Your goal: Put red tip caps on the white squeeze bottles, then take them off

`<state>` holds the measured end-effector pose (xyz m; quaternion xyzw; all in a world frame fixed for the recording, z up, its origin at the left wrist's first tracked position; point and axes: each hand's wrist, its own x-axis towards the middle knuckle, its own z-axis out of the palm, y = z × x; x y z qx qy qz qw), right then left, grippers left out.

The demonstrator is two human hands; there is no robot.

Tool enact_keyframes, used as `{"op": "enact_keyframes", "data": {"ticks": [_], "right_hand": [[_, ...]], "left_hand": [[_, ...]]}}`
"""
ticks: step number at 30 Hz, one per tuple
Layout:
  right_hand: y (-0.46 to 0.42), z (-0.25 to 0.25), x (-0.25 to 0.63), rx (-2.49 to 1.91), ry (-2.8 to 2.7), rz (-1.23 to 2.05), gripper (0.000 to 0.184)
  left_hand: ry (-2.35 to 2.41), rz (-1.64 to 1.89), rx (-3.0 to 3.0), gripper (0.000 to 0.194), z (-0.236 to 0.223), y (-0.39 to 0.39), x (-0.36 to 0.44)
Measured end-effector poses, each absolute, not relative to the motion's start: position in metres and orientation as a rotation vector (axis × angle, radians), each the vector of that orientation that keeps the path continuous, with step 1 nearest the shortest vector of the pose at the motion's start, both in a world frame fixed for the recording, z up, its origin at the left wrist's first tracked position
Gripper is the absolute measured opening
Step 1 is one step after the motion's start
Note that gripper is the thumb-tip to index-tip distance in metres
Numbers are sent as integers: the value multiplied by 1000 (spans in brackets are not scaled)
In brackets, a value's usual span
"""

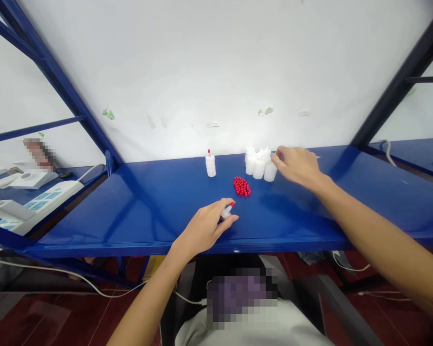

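My left hand [211, 221] is closed around a white squeeze bottle [225, 213] with a red tip cap, held tilted low over the front of the blue table. Its palm and fingers cover part of the bottle. My right hand [299, 164] pinches at the top of the rightmost white squeeze bottle [270, 173] in a tight cluster; the fingers hide that bottle's nozzle. The other white bottles [258, 169] stand upright beside it. Between the hands lies a pile of small red caps [241, 187]. One capped bottle [210, 165] stands upright alone at the back, left of the caps.
The blue table [137, 206] backs onto a white wall [202, 72]. Blue metal posts [68, 91] rise at both sides. At the far left, a white power strip [46, 202] lies among other white items. A white cable [104, 294] hangs below the table edge.
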<state>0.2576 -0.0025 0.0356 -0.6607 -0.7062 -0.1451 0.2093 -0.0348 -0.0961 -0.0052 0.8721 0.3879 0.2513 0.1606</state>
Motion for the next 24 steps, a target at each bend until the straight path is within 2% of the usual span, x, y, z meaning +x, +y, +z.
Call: {"op": "enact_keyframes", "data": {"ticks": [2, 6, 9, 11, 13, 15, 17, 19, 24], "right_hand": [[-15, 35, 243, -1645, -2027, -433, 42], [-40, 20, 198, -806, -2641, -291, 37], [-50, 7, 175, -577, -2767, -256, 36], [-52, 3, 170, -555, -2748, -132, 37], [-51, 4, 171, -581, -2695, 133, 36], [-49, 6, 178, -670, -2568, 418, 39], [-43, 10, 187, -792, -2414, 547, 41], [-35, 13, 199, -913, -2367, 480, 39], [-19, 19, 219, -1302, -2628, 90, 19]], "left_hand": [[1103, 747, 2491, 31, -6, -96, -35], [1088, 807, 2524, 25, -11, -94, -36], [1102, 785, 2560, 26, -14, -92, -37], [1094, 762, 2595, 27, -13, -92, -38], [1075, 756, 2647, 25, -12, -94, -37], [1093, 779, 2690, 24, -11, -95, -38], [1132, 804, 2707, 28, -10, -97, -38], [1141, 805, 2693, 27, -9, -97, -38], [1141, 724, 2619, 27, -8, -97, -36]]}}
